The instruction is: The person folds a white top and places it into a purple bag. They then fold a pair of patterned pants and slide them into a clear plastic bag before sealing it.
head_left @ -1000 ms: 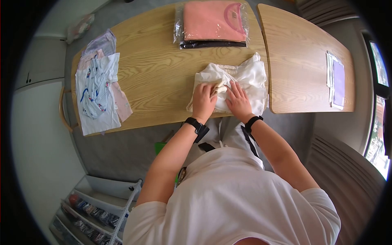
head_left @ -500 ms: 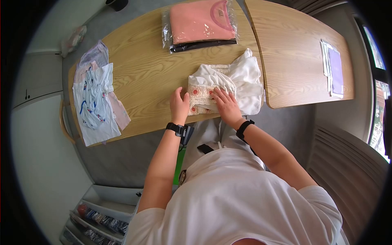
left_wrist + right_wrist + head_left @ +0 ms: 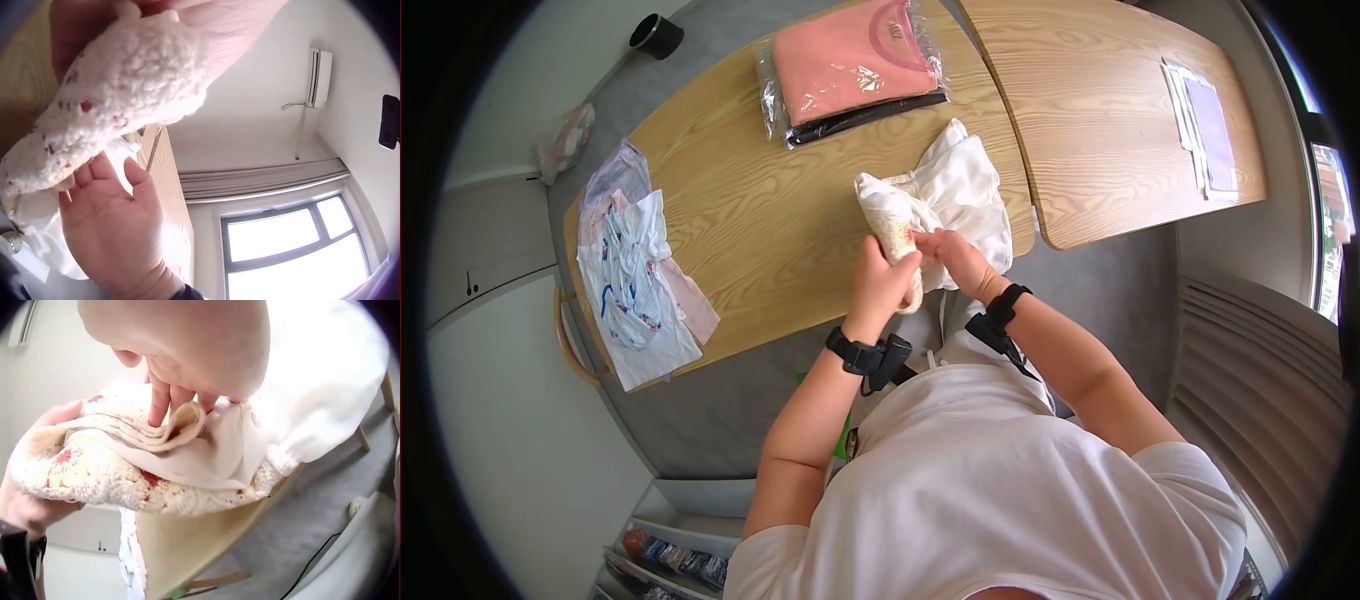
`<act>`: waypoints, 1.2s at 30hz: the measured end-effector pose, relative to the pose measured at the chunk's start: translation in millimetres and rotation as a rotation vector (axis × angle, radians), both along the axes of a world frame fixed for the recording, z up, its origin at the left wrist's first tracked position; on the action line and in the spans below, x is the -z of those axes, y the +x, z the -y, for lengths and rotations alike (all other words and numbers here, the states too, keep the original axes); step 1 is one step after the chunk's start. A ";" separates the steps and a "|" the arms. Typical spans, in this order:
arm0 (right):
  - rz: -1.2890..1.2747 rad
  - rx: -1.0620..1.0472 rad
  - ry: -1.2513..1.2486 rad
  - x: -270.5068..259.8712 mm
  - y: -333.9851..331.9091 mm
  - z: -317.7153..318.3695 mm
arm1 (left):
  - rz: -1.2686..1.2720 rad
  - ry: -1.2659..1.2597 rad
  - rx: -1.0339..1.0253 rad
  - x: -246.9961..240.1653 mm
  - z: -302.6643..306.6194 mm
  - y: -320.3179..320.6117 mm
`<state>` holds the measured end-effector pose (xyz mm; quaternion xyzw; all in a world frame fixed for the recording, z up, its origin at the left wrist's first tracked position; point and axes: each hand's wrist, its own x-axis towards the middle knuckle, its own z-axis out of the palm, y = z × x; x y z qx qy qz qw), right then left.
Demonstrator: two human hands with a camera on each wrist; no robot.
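Note:
A white garment with a cream crocheted part bearing red flower motifs lies near the front edge of the wooden table. My left hand grips the folded crochet part, thumb on one side and fingers around the other, and holds that end raised. In the right wrist view its layers are bent double, with the thin white cloth between them. My right hand is at the garment's middle. Its fairly straight fingers reach into the fold, and in the left wrist view its palm faces up.
At the table's back lies a pink shirt in clear plastic over something black. Printed children's clothes are piled at the left end. A second table adjoins on the right, bearing a lilac packet.
The crochet part lay flat half a second ago with the left hand beside it; now the left hand grips it, lifted and folded inward. The right hand stays on the garment.

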<state>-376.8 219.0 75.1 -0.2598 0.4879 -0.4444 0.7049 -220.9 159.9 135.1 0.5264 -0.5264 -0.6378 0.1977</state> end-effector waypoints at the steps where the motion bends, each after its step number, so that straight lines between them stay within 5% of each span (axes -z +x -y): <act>1: 0.001 0.007 -0.001 1.0 -4.1 -0.3 | 0.060 -0.119 0.062 7.0 -5.4 -10.9; 4: 0.951 0.270 0.196 3.9 -22.1 -4.3 | 0.016 -0.157 0.233 3.5 -16.6 -41.0; 6: 0.987 0.354 0.183 18.2 -32.5 -11.1 | -0.033 -0.142 0.259 16.6 -18.8 -49.7; 8: 0.730 0.462 0.269 52.3 -47.3 -21.6 | 0.092 -0.598 0.391 22.7 -13.3 -49.2; 9: 0.779 0.341 0.219 48.1 -53.0 -20.2 | 0.182 -0.824 0.378 19.0 -9.0 -46.0; 14: 0.428 0.371 0.342 24.6 -52.8 -15.1 | 0.200 -0.938 0.579 39.8 2.6 -33.8; 17: -0.353 0.281 0.180 40.3 -61.2 -20.5 | 0.124 -0.983 0.647 44.1 5.5 -38.4; 20: -0.286 0.322 0.407 26.4 -80.0 -19.3 | 0.128 -1.013 0.781 42.4 3.1 -50.3; 22: -0.493 0.159 0.419 1.5 -81.8 -17.6 | 0.092 -1.012 0.787 48.9 1.3 -59.5; 25: -0.662 0.088 0.142 21.9 -84.1 -29.2 | -0.055 -0.944 0.764 57.3 5.4 -67.8; 28: -0.432 0.369 0.104 24.8 -82.0 -35.4 | 0.173 -1.244 0.760 54.3 4.5 -63.6; 31: -0.172 0.521 0.088 22.3 -79.2 -33.3 | 0.268 -1.035 0.866 52.6 6.2 -69.7; 33: -0.562 0.390 0.269 17.3 -81.1 -30.0 | 0.346 -1.031 0.901 59.3 7.7 -71.6; 34: -0.565 0.390 0.271 14.5 -80.8 -27.9 | 0.420 -1.030 0.933 65.0 8.0 -73.6; 36: -1.559 0.445 0.037 8.2 -75.9 -26.1 | 0.444 -1.033 0.929 70.9 6.4 -78.9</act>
